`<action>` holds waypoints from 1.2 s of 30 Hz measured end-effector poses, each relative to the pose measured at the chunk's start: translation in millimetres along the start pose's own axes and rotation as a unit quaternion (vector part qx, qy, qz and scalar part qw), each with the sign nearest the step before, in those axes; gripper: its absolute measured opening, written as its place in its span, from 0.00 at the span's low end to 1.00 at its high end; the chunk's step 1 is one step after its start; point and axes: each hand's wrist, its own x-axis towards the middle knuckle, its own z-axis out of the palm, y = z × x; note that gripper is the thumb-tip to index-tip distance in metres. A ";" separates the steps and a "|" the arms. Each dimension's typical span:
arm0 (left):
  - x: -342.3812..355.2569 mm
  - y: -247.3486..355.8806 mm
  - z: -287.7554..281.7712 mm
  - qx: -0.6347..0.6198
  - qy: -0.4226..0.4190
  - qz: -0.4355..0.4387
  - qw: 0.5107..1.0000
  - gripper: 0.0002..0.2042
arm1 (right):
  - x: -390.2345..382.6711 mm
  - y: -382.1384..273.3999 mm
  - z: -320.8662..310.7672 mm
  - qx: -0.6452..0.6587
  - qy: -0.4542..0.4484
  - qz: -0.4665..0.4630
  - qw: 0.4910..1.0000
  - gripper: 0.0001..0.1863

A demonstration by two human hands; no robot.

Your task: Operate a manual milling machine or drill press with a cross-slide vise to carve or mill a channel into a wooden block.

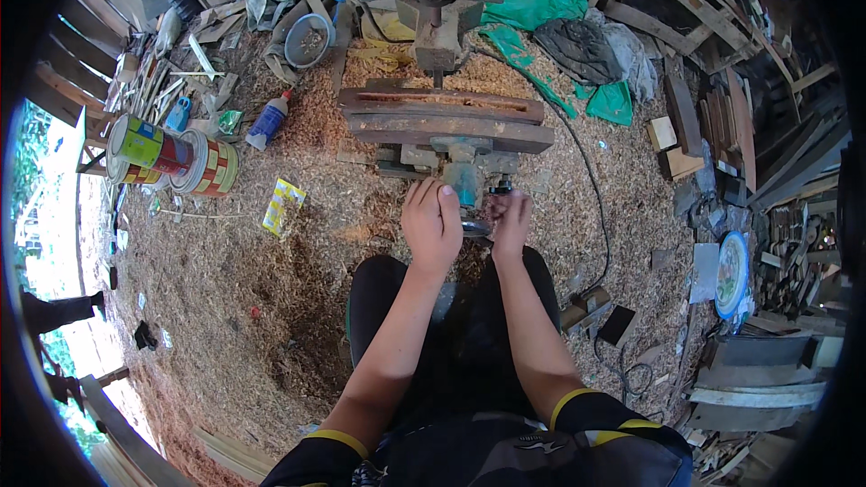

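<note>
A metal handwheel sits low at the front of a drilling or mortising machine, between my hands. My left hand is closed over the wheel's left side, with its fingertips hidden. Beside the wheel's right side is my right hand, its fingers smeared by motion, close to a black knob. Beyond them, a dark wooden piece lies across the machine's vise. Behind it is another wooden piece with a long slot holding shavings, under the machine's spindle.
Wood shavings cover the ground. Paint buckets, a blue-and-white bottle and a grey basin are at left. A black cable curves along the right, near stacked boards and a round blue-rimmed tray.
</note>
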 end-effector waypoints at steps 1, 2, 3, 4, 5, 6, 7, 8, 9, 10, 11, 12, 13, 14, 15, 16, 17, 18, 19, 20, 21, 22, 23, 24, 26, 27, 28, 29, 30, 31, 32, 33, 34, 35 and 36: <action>0.5 1.9 1.3 -0.006 -0.004 0.000 1.000 0.15 | 2.2 6.9 -0.1 -0.056 0.012 -0.055 0.997 0.19; 0.2 1.6 0.7 -0.005 -0.005 0.000 1.000 0.15 | 2.0 9.9 4.9 -0.112 0.023 -0.106 0.988 0.17; -0.2 1.3 0.2 -0.005 -0.007 -0.005 1.000 0.15 | 4.0 7.7 7.0 -0.073 0.038 -0.083 0.993 0.16; -0.7 1.0 -0.1 -0.005 -0.009 -0.009 1.000 0.15 | 3.1 5.5 6.8 -0.073 0.038 -0.082 0.993 0.16; -0.8 0.8 -0.7 -0.005 -0.010 -0.009 1.000 0.15 | 3.2 5.5 3.7 -0.099 0.006 -0.098 0.990 0.17; -0.6 0.7 -0.8 -0.005 -0.008 -0.009 1.000 0.15 | 3.2 5.5 0.5 -0.124 -0.027 -0.113 0.985 0.19; -0.9 0.5 -1.1 -0.006 -0.007 -0.008 1.000 0.15 | 3.3 5.6 -2.3 -0.124 -0.026 -0.113 0.985 0.19; -0.9 0.8 -0.3 -0.008 -0.007 -0.008 1.000 0.15 | 5.4 4.2 -5.7 -0.092 -0.043 -0.028 0.994 0.22; -1.0 0.9 0.0 -0.007 -0.005 -0.009 1.000 0.15 | 7.3 3.2 -8.8 -0.059 -0.060 0.058 0.995 0.26; -1.4 1.5 0.7 -0.005 -0.002 -0.010 1.000 0.15 | 9.0 3.9 -10.4 -0.060 -0.059 0.056 0.995 0.26; -1.9 -0.2 0.4 -0.005 -0.001 -0.010 1.000 0.15 | 8.2 5.7 -4.7 0.019 -0.043 0.128 0.991 0.29; -2.9 -2.2 0.3 -0.005 0.001 -0.007 1.000 0.15 | 7.3 6.1 -0.2 0.098 -0.027 0.198 0.975 0.32; -3.2 -4.0 0.3 -0.004 0.002 -0.003 1.000 0.15 | 5.5 4.9 2.3 0.097 -0.028 0.199 0.975 0.32; -2.8 -3.2 0.5 -0.005 0.002 -0.003 1.000 0.15 | 3.2 5.5 0.7 0.029 0.004 0.100 0.995 0.28; -2.0 -1.9 1.4 -0.004 0.005 0.000 1.000 0.15 | 1.0 6.3 -0.6 -0.039 0.036 0.000 0.999 0.25; -1.6 -1.3 1.7 -0.003 0.009 0.003 1.000 0.15 | -0.7 8.1 -0.9 -0.039 0.037 0.000 0.999 0.25; -1.6 -2.2 0.9 -0.002 0.009 0.003 1.000 0.15 | -3.5 7.8 3.5 -0.127 0.031 -0.098 0.987 0.22; -1.8 -3.5 -0.4 0.002 0.008 0.004 1.000 0.15 | -5.9 7.4 8.1 -0.213 0.025 -0.194 0.957 0.21; -1.8 -4.6 -1.4 0.007 0.007 0.006 1.000 0.15 | -9.1 7.0 12.1 -0.288 0.012 -0.248 0.925 0.22; -1.7 -3.8 -0.1 0.005 0.006 0.006 1.000 0.15 | -5.1 6.9 10.0 -0.289 0.014 -0.250 0.924 0.22; -1.6 -2.8 1.4 0.001 0.009 0.010 1.000 0.15 | -0.7 6.2 7.7 -0.276 0.008 -0.224 0.935 0.21; -1.4 -1.8 2.8 -0.003 0.012 0.013 1.000 0.15 | 2.9 5.2 4.7 -0.263 0.002 -0.199 0.944 0.21; -1.6 -1.7 3.5 -0.004 0.012 0.013 1.000 0.15 | 5.9 5.3 -0.1 -0.263 0.003 -0.200 0.944 0.21; -1.8 -1.4 4.3 -0.007 0.011 0.014 1.000 0.15 | 9.0 4.7 -5.4 -0.051 -0.031 -0.031 0.998 0.20; -2.5 -2.7 2.9 -0.006 0.012 0.013 1.000 0.15 | 6.9 2.9 -3.9 0.164 -0.064 0.144 0.974 0.20; -2.5 -4.3 -1.7 0.001 0.011 0.011 1.000 0.15 | -2.9 -3.6 8.7 0.118 -0.034 0.144 0.982 0.20; -2.7 -6.0 -6.1 0.009 0.010 0.009 1.000 0.15 | -10.0 -6.3 19.0 0.071 -0.005 0.143 0.987 0.22; -2.0 -3.3 -3.8 0.005 0.009 0.011 1.000 0.15 | -7.1 -5.2 15.4 0.072 -0.003 0.140 0.988 0.22; -1.6 -0.4 -1.0 0.000 0.009 0.010 1.000 0.15 | -3.5 -2.3 11.8 -0.041 0.030 -0.009 0.999 0.21; -1.2 1.5 1.3 -0.005 0.010 0.008 1.000 0.15 | -0.1 0.0 8.4 -0.153 0.063 -0.157 0.974 0.21; -1.3 1.4 1.9 -0.006 0.010 0.008 1.000 0.15 | 2.7 1.7 5.5 -0.154 0.064 -0.157 0.973 0.21; -1.3 0.6 2.3 -0.008 0.009 0.009 1.000 0.14 | 6.2 2.3 2.1 -0.164 0.046 -0.154 0.973 0.21; -1.3 0.3 2.8 -0.011 0.009 0.011 1.000 0.14 | 9.9 2.0 -2.0 -0.173 0.028 -0.151 0.973 0.20; -2.0 -1.8 0.7 -0.007 0.010 0.009 1.000 0.14 | 11.2 -0.1 1.1 -0.173 0.026 -0.148 0.973 0.20; -2.4 -3.7 -1.9 -0.003 0.013 0.010 1.000 0.14 | 13.1 -5.0 6.0 -0.071 0.037 -0.038 0.996 0.19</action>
